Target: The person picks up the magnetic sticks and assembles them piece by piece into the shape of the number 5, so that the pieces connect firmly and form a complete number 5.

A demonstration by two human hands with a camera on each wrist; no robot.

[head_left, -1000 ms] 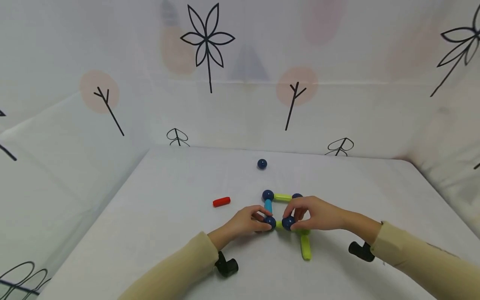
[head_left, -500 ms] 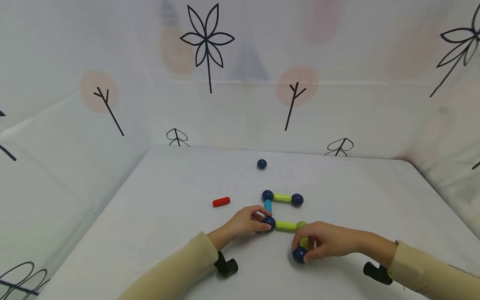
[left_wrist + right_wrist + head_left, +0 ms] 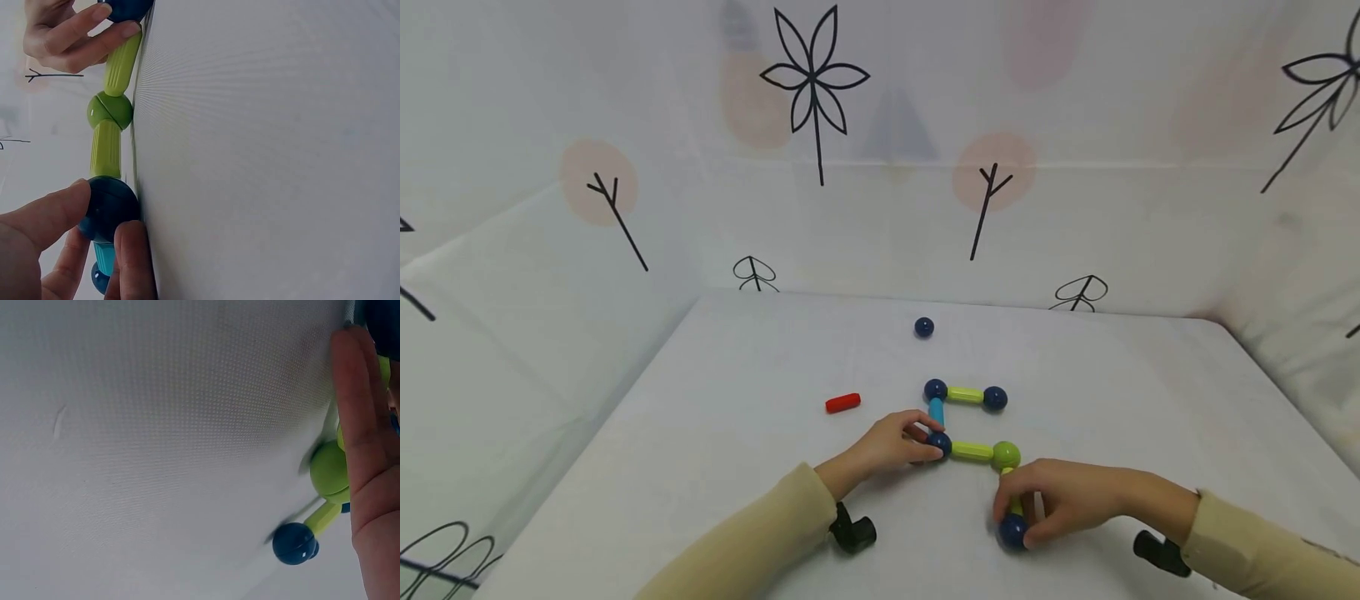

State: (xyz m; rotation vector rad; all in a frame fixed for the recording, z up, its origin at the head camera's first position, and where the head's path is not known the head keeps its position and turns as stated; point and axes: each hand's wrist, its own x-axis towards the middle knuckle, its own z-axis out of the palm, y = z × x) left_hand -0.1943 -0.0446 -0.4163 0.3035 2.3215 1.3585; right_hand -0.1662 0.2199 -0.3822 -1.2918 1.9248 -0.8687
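My left hand [image 3: 891,442] pinches a dark blue ball [image 3: 109,209] between thumb and fingers. This ball joins a light blue rod [image 3: 936,412] and a yellow-green rod [image 3: 972,452], which runs right to a green ball [image 3: 1006,455]. From the green ball a second yellow-green rod [image 3: 123,65] extends toward the near side. At its near end my right hand [image 3: 1071,500] pinches another dark blue ball [image 3: 1013,532]. In the right wrist view the fingers hide most of that rod.
Beyond the left hand, a dark blue ball [image 3: 936,390] tops the light blue rod, and a yellow-green rod [image 3: 965,396] links it to another dark blue ball [image 3: 996,398]. A red rod [image 3: 843,403] and a loose dark blue ball [image 3: 924,327] lie on the white table [image 3: 737,375].
My right hand has carried its dark blue ball from beside the left hand toward the near right, to the end of the lower yellow-green rod. The left hand has stayed put.
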